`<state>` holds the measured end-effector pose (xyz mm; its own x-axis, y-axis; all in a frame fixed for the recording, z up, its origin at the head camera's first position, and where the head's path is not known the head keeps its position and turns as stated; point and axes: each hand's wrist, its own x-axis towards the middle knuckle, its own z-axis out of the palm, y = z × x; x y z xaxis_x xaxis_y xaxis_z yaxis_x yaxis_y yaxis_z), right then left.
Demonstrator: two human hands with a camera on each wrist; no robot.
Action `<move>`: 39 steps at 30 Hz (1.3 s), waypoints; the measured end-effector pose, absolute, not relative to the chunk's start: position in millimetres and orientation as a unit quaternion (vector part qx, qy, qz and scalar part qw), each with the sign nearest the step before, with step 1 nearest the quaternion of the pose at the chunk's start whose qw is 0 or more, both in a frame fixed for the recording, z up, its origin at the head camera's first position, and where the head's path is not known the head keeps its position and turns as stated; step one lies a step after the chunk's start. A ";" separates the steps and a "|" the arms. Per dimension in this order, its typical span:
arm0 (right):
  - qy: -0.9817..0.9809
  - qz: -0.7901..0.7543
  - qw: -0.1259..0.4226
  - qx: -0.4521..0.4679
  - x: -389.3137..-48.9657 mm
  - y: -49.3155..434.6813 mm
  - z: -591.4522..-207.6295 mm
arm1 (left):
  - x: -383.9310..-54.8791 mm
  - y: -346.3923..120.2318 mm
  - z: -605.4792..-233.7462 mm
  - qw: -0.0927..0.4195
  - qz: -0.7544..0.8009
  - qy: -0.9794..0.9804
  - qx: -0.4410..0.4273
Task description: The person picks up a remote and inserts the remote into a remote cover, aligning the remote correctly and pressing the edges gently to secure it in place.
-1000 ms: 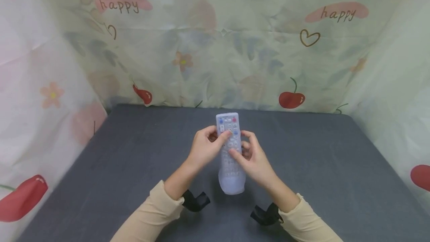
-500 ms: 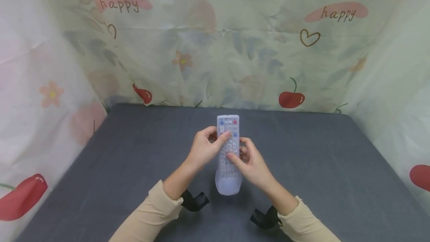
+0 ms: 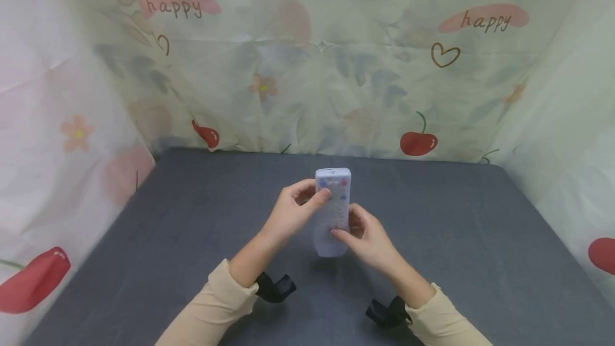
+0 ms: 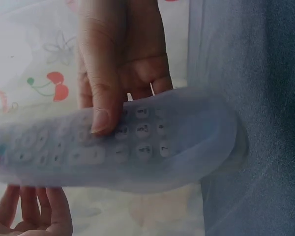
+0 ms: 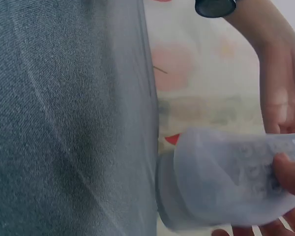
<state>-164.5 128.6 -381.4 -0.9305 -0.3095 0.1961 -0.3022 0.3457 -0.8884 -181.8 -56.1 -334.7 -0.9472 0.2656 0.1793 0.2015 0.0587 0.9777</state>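
A pale remote control [image 3: 331, 212] in a translucent cover is held above the table, its top end tipped so that the end face shows in the head view. My left hand [image 3: 294, 211] grips its left edge near the top, thumb on the buttons. On the lower right side, my right hand [image 3: 372, 240] holds it, thumb over the front and fingers behind. Number buttons and the rounded lower end of the cover [image 4: 206, 132] show in the left wrist view. The right wrist view has the bottom end [image 5: 211, 182] close up, with the right thumb pressing the front.
The dark grey table [image 3: 216, 202] spreads out under both hands. Patterned fabric [image 3: 317, 95] with cherries and hearts encloses the back and sides. Black wrist mounts [image 3: 276, 288] hang below the cuffs of the beige sleeves [image 3: 211, 303].
The remote control has tilted, so it looks shorter and its top end face shows. It has shifted slightly right. My right hand has moved a little lower and to the right; the left keeps its grip.
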 end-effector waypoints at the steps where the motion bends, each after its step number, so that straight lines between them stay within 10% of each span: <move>1: 0.820 -0.543 -0.007 -0.183 -165.1 129.9 -381.2 | -181.9 -57.4 -334.8 0.031 0.676 0.719 0.161; 16: 0.782 -0.558 -0.133 -0.242 -165.0 135.3 -375.0 | -181.9 -59.0 -354.6 0.204 0.644 0.728 0.116; 26: 0.813 -0.509 -0.202 -0.200 -166.5 131.1 -374.7 | -178.3 -54.8 -353.1 0.177 0.691 0.688 0.133; 39: 0.769 -0.630 -0.008 -0.110 -169.0 134.2 -360.6 | -179.0 -57.8 -358.3 0.138 0.693 0.683 0.183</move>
<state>-169.0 134.2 -360.6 -0.9755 -0.1596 0.1513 -0.1798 0.1822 -0.9667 -179.0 -57.8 -358.3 -0.8948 0.4418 0.0644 0.0583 -0.0275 0.9979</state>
